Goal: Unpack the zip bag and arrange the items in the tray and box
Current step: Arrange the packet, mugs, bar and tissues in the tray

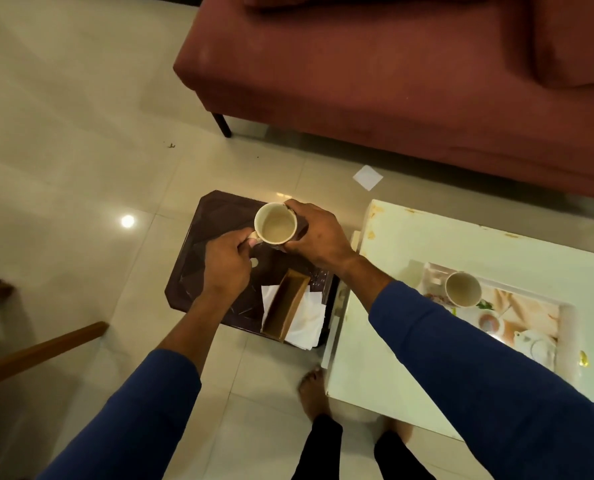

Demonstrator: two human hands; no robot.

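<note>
At the centre of the frame I hold a cream ceramic cup [275, 224] with both hands: my left hand [227, 263] pinches its handle, my right hand [318, 233] wraps its far side. It hangs above a dark brown plastic stool [198, 258] carrying an open brown cardboard box [285, 304] on white paper [307, 318]. At right, a second cream cup [463, 290] stands in a printed tray [531, 317] on the white tabletop [427, 237]. I can read no writing anywhere.

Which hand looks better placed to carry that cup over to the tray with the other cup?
Probably the right hand. It wraps the cup body, and the tray on the white table lies on that side. The left hand only pinches the handle, farther away.
</note>
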